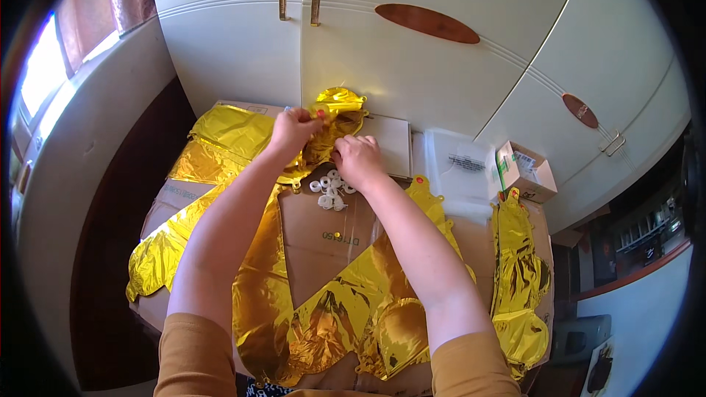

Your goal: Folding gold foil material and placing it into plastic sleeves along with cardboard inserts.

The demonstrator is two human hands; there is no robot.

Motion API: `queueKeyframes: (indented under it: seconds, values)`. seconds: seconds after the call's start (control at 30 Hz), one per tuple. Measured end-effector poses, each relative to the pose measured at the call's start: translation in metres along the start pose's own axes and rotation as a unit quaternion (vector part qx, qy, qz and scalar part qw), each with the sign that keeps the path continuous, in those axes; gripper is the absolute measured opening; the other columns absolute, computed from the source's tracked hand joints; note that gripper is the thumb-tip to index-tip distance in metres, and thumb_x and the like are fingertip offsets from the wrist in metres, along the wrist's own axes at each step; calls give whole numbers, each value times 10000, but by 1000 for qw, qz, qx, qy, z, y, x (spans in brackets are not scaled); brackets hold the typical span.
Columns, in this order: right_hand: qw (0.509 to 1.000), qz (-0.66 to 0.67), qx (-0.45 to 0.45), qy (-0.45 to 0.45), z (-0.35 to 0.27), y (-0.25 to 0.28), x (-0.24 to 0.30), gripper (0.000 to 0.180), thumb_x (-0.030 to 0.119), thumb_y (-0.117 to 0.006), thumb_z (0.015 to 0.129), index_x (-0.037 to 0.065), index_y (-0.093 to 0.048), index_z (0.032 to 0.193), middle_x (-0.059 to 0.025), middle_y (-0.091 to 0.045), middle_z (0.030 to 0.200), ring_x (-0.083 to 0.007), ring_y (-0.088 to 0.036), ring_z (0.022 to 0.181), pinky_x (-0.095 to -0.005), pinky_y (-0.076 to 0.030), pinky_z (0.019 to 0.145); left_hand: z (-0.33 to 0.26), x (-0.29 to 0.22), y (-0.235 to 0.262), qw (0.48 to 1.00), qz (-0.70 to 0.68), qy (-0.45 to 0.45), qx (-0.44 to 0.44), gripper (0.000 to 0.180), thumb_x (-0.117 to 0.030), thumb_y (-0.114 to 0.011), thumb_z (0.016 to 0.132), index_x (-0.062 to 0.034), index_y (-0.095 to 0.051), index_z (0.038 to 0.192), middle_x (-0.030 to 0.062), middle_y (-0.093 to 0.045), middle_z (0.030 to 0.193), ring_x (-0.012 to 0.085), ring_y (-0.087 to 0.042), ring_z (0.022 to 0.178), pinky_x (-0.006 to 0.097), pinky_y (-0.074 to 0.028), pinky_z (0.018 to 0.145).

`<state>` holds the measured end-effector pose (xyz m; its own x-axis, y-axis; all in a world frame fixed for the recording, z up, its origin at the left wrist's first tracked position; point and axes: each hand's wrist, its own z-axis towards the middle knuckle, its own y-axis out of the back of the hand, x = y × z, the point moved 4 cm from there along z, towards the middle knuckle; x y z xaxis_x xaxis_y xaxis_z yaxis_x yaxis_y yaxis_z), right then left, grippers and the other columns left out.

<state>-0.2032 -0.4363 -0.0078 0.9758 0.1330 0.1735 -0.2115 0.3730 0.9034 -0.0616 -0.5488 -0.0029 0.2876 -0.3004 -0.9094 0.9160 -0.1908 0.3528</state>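
Flat, uninflated gold foil balloons lie over a cardboard surface. At the far middle, my left hand [294, 131] is closed in a pinch on a gold foil balloon [343, 100], next to a small red spot on the foil. My right hand [358, 162] has its fingers curled on the lower right edge of the same crumpled foil; its fingertips are partly hidden. Just below the hands sits a cluster of small white ribbon rolls [332, 190]. A large zigzag gold foil balloon [323, 331] spreads between my forearms and toward me.
More gold foil lies at the left [220, 151] and a folded foil balloon [517, 272] at the right. Behind them are a white flat box [390, 140], a clear plastic bag [460, 165] and a small open carton [526, 171]. White cabinet doors [441, 73] stand along the back.
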Motion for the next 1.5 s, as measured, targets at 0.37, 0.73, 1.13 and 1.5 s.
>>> queueKeyframes:
  seconds: [0.37, 0.73, 1.13, 1.5]
  values:
    - [997, -36, 71, -22, 7, -4, 22, 300, 290, -655, 897, 127, -722, 1140, -125, -629, 1098, -317, -587, 1110, -478, -456, 940, 43, -99, 392, 875, -143, -129, -444, 396, -414, -789, 875, -23, -728, 873, 18, -670, 751, 114, -630, 696, 276, -515, 627]
    - [928, 236, -269, 104, -66, 185, 67, 929, 313, -834, 780, -33, -351, 1495, -254, -563, 1342, -372, -539, 1273, -448, -368, 1129, -160, -265, 175, 977, 8, -209, 42, 427, -35, -731, 885, -52, -595, 1290, 61, -708, 961, 117, -686, 917, 262, -556, 839]
    - [946, 311, -42, -86, -175, 339, 48, 269, 154, -704, 911, -46, -694, 1091, -80, -749, 919, -114, -657, 812, -284, -529, 780, -293, -299, 50, 771, 55, -632, -55, 352, -41, -693, 821, -65, -639, 1168, 106, -673, 981, 293, -660, 835, 379, -517, 722]
    - [935, 16, -324, -145, -270, 404, 21, 223, 187, -704, 909, -12, -692, 1007, -150, -716, 842, -170, -687, 746, -315, -528, 702, -309, -95, -76, 834, 235, -371, 334, 398, -333, -729, 795, -78, -688, 1098, 130, -653, 1067, 318, -631, 1047, 438, -478, 973]
